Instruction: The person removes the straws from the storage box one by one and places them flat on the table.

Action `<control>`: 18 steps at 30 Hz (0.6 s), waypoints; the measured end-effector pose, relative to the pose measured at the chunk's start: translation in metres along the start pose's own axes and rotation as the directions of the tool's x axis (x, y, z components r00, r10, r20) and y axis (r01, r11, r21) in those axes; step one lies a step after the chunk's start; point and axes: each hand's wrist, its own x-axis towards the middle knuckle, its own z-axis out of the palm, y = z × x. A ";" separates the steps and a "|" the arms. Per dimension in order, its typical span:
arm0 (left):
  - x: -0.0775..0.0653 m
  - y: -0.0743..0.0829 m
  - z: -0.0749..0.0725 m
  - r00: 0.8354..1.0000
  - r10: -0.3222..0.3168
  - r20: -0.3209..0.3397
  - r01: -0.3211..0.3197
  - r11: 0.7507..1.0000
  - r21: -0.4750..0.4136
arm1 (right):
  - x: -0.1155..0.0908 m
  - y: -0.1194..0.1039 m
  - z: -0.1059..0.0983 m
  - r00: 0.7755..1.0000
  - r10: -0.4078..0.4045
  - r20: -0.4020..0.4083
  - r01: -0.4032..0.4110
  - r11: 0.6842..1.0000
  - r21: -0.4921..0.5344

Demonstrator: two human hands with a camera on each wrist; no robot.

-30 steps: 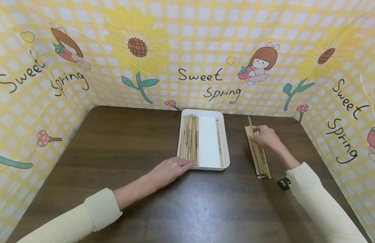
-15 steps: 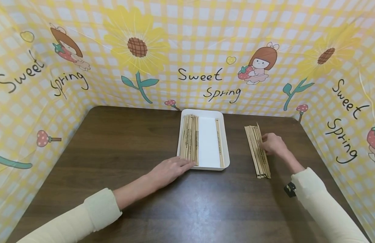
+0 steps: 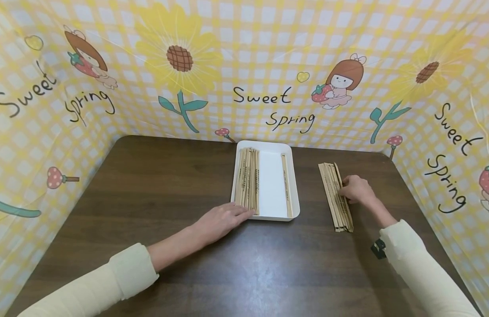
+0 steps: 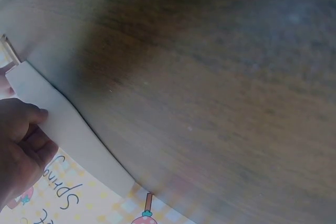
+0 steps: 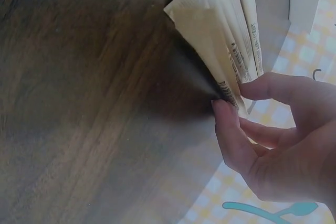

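On the right, my right hand [image 3: 357,189] pinches the outermost paper-wrapped stick [image 5: 212,51] of a row between thumb and fingertips. That stick is tilted up on its edge against the rest of the row [image 3: 332,193], which lies on the table. The wrappers are long, thin, brown and printed with dark text. My left hand [image 3: 223,220] grips the near left corner of a white tray [image 3: 273,219], its fingers curled at the wall [image 4: 58,111] in the left wrist view. A packed bundle of similar wrapped sticks [image 3: 248,180] fills the tray's left side.
One single wrapped stick [image 3: 287,185] lies along the tray's right wall. Under everything is a dark wooden table [image 3: 181,171]. A yellow checked cloth [image 3: 260,57] with printed flowers and figures stands around its back and sides.
My right hand has moved right, from the row's far left part to its right edge. A stick that stood up at the far left now leans at the right edge. The left hand stays.
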 end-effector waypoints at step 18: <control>0.001 0.001 -0.001 1.000 -0.004 0.004 0.004 1.000 0.002 | -0.010 -0.078 -0.004 0.993 -0.115 0.034 0.106 0.972 0.208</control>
